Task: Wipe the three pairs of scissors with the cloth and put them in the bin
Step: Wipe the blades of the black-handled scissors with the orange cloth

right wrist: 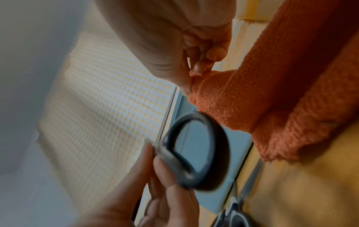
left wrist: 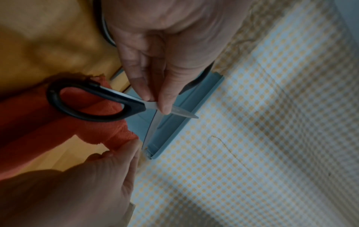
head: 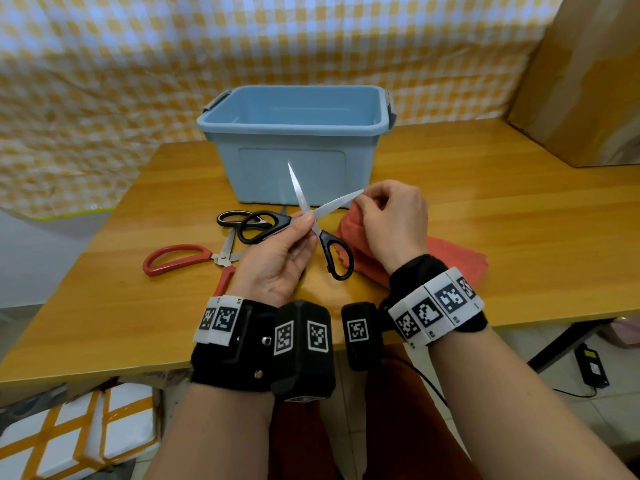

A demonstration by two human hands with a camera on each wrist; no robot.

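My left hand (head: 301, 225) pinches a black-handled pair of scissors (head: 323, 239) at the pivot, held above the table with the blades spread wide. My right hand (head: 367, 202) pinches a fold of the orange cloth (head: 450, 258) around the tip of the right blade. In the left wrist view the thumb and finger (left wrist: 165, 106) close on the scissors (left wrist: 87, 104) at the joint. The right wrist view has my fingers (right wrist: 196, 70) gripping the cloth (right wrist: 272, 92). A second black pair (head: 235, 220) and a red pair (head: 180, 258) lie on the table. The blue bin (head: 291, 128) stands behind, nothing visible inside.
The wooden table (head: 502, 202) has its front edge just under my wrists. A cardboard box (head: 581, 81) stands at the back right. A yellow-checked sheet (head: 104, 64) hangs behind the bin and drapes off the table's left side.
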